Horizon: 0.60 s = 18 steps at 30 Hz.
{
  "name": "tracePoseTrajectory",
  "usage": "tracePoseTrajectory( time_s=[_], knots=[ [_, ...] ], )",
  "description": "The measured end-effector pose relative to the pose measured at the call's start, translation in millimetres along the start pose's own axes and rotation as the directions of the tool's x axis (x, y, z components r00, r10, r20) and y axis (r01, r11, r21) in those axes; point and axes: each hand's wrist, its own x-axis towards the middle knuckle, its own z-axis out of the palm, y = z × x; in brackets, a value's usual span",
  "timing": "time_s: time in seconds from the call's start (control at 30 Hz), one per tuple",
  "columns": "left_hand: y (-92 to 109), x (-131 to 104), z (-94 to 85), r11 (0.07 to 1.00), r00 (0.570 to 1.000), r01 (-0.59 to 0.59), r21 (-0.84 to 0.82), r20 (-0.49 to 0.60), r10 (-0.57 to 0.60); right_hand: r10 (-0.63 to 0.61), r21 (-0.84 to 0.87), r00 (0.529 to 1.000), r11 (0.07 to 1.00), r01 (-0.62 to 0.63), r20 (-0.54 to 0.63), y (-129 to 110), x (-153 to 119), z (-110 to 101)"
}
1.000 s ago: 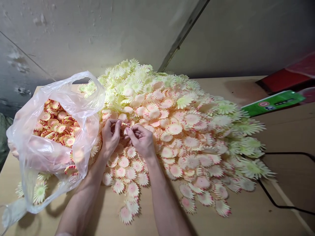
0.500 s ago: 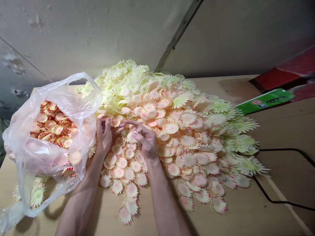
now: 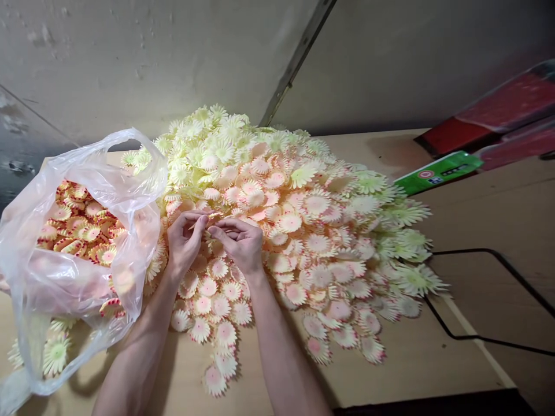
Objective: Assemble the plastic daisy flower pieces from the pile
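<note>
A large heap of pale flower-shaped pieces (image 3: 316,242), some with pink centres and red tips, others yellow-green, spreads over the table. Over its left part my left hand (image 3: 186,237) and my right hand (image 3: 240,240) meet, fingertips close together. Both are closed in a pinch on a small flower piece (image 3: 213,218), which the fingers partly hide. Left of my hands stands an open clear plastic bag (image 3: 69,283) holding many pieces with red-tipped edges (image 3: 82,222).
The wooden table (image 3: 381,375) meets a grey wall (image 3: 173,63) behind. At the right are a green packet (image 3: 437,172), red plastic-wrapped objects (image 3: 498,110) and a bent black wire frame (image 3: 494,251). A few loose flowers (image 3: 56,353) lie beside the bag.
My hands have come together, the right hand's outstretched fingers now curled in beside the left hand's. The whole view has shifted, so the heap, bag and packet appear further left.
</note>
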Motion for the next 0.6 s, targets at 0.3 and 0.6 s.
tracePoseTrajectory(
  time_s=[0.3,0.6],
  knots=[
    [1.0,0.5,-0.9,0.998,0.997,-0.060,-0.006,0.050,0.060,0.065,0.101,0.997,0.993,-0.068,0.034,-4.2,1.8,-0.5],
    [0.8,-1.0,-1.9,1.000,0.999,0.024,0.006,0.033,-0.025,0.062,0.142,0.993,0.987,-0.075,0.096,1.6,4.4,-6.3]
  ],
)
